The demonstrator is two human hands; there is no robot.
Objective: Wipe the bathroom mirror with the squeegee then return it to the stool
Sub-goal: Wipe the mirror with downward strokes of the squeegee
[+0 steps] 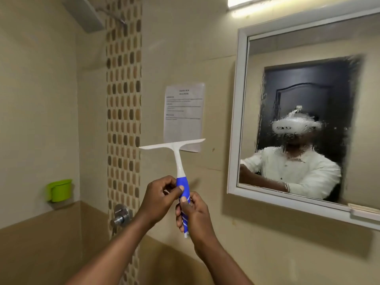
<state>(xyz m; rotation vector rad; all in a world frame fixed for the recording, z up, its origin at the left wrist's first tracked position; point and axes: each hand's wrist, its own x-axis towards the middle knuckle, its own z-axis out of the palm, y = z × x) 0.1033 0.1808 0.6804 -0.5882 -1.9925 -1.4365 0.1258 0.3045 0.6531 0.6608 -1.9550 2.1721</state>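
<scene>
I hold a squeegee (178,159) upright in front of the tiled wall, its white blade on top and its blue-and-white handle below. My left hand (159,199) pinches the upper part of the handle. My right hand (194,215) wraps the lower part. The white-framed bathroom mirror (265,83) hangs to the right, apart from the blade. Its glass is wet and streaked, and it reflects a person in a white shirt and a dark door. The stool is out of view.
A printed sheet (184,112) is stuck to the wall just behind the blade. A mosaic tile strip (123,99) runs down the wall, with a shower valve (121,217) below it. A green mug (58,190) sits on a ledge at the left. A tube light (287,1) glows above the mirror.
</scene>
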